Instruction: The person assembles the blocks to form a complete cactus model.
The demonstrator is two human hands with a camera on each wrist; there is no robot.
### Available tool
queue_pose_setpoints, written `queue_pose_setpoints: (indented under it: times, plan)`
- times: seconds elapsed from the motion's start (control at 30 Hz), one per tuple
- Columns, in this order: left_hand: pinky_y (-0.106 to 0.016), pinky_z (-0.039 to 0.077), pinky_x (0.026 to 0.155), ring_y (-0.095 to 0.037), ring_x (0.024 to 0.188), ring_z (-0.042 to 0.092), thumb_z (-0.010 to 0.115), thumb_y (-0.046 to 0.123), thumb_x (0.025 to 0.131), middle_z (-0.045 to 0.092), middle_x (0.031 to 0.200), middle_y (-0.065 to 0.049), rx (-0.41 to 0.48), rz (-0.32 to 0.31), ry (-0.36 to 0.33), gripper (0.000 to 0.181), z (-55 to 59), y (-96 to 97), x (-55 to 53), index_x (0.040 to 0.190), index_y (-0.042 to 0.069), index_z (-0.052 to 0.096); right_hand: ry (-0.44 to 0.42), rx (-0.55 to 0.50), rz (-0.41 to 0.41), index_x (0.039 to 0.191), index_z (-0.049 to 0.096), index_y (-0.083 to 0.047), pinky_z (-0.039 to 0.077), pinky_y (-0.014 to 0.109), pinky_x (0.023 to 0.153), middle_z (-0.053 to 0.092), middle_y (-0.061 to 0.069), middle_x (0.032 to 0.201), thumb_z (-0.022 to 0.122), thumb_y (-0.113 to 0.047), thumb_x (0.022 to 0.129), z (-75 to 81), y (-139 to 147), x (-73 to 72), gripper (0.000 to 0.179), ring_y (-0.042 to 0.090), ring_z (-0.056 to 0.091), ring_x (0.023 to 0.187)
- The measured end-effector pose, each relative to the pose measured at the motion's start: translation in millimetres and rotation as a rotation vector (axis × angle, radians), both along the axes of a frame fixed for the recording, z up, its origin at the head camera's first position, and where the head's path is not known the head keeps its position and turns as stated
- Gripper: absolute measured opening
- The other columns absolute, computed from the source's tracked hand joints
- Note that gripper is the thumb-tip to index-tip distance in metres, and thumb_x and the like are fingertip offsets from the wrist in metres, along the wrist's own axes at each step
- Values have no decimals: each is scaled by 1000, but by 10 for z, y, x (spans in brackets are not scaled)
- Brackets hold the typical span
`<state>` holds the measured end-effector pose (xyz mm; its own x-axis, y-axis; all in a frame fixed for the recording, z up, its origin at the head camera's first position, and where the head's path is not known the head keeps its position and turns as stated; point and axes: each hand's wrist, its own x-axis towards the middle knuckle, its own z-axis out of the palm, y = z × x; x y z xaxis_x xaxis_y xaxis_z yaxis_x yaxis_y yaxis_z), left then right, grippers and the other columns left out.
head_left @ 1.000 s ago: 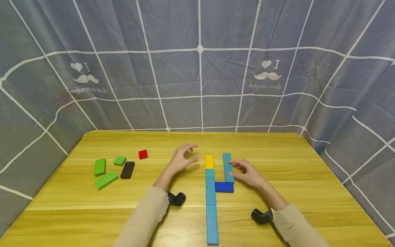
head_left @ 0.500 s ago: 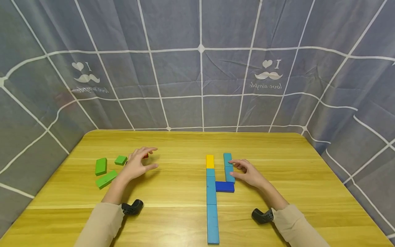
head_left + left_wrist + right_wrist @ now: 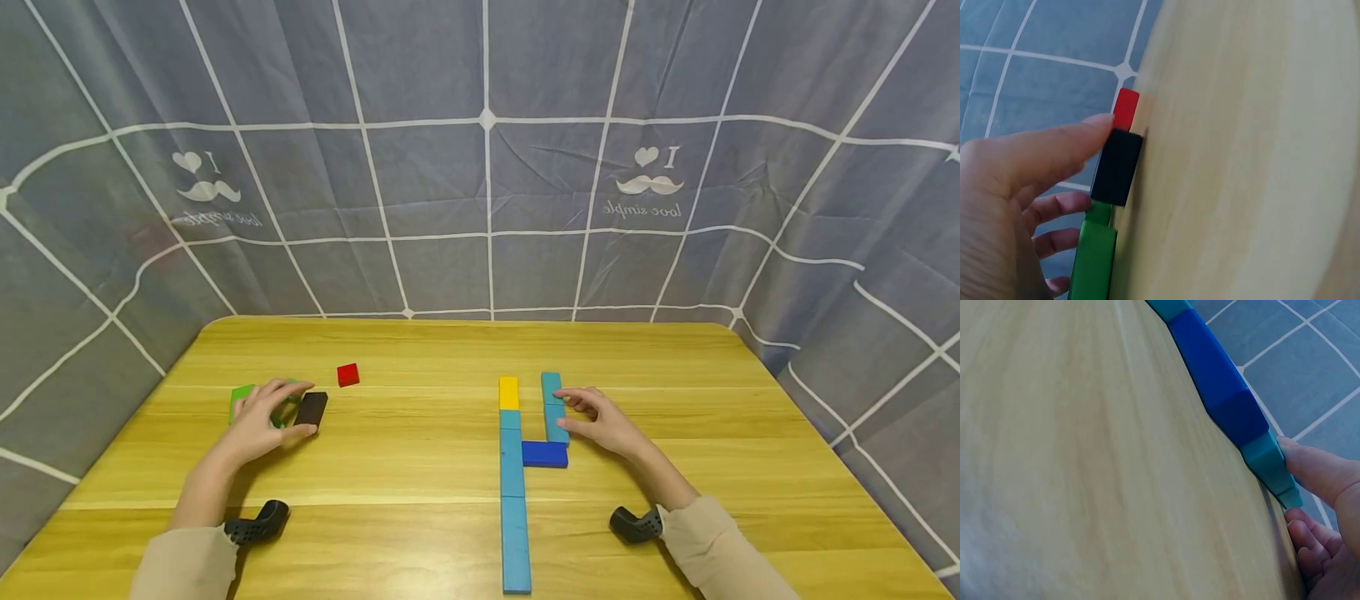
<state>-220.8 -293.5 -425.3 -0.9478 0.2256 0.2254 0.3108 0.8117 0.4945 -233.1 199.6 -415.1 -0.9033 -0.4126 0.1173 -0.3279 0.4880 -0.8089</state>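
Note:
My left hand (image 3: 253,427) is at a black block (image 3: 312,408) on the left of the table. Its thumb is by the block's near end and its index finger by the far end. In the left wrist view, the fingers stand apart around the black block (image 3: 1117,167); whether they press it is unclear. Green blocks (image 3: 240,393) are partly hidden behind this hand. With fingers loosely bent, my right hand (image 3: 609,430) rests its fingertips by two light blue blocks (image 3: 555,413) in a line. A dark blue block (image 3: 545,454) lies crosswise at their near end.
A column of light blue blocks (image 3: 515,542) runs towards the near edge, topped by a yellow block (image 3: 509,392). A small red block (image 3: 348,375) lies beyond the black one. A grey curtain (image 3: 420,183) with white lines hangs behind the wooden table (image 3: 420,533).
My left hand has moved left from beside the yellow block, past the red block, to the black block. My right hand stays at the light blue blocks, and the blocks have not moved.

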Motion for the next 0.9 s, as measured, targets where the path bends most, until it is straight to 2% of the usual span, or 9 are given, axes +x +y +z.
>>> queue_pose_setpoints:
  times: [0.33, 0.7, 0.9]
  plan:
    - [-61, 16, 87, -44, 110, 30, 73, 35, 74, 37, 126, -25, -56, -6, -27, 71, -16, -44, 28, 129, 0, 46, -6, -5, -2, 124, 50, 8, 35, 47, 84, 47, 26, 111, 61, -4, 86, -8, -1, -4, 41, 37, 43, 99]
    - [-60, 16, 86, -44, 109, 33, 76, 31, 72, 42, 121, -25, -41, 11, -13, 66, 6, -7, 28, 124, 0, 50, -6, -2, -5, 124, 50, 7, 36, 46, 83, 47, 25, 110, 61, -5, 86, -16, 5, -11, 42, 36, 42, 98]
    - [-62, 17, 87, -46, 106, 38, 79, 35, 67, 47, 113, -23, -12, 41, -5, 65, 3, 69, -27, 117, 2, 54, -5, -6, 2, 124, 50, 7, 36, 46, 83, 46, 25, 109, 61, -4, 86, -22, 8, -18, 41, 36, 42, 98]
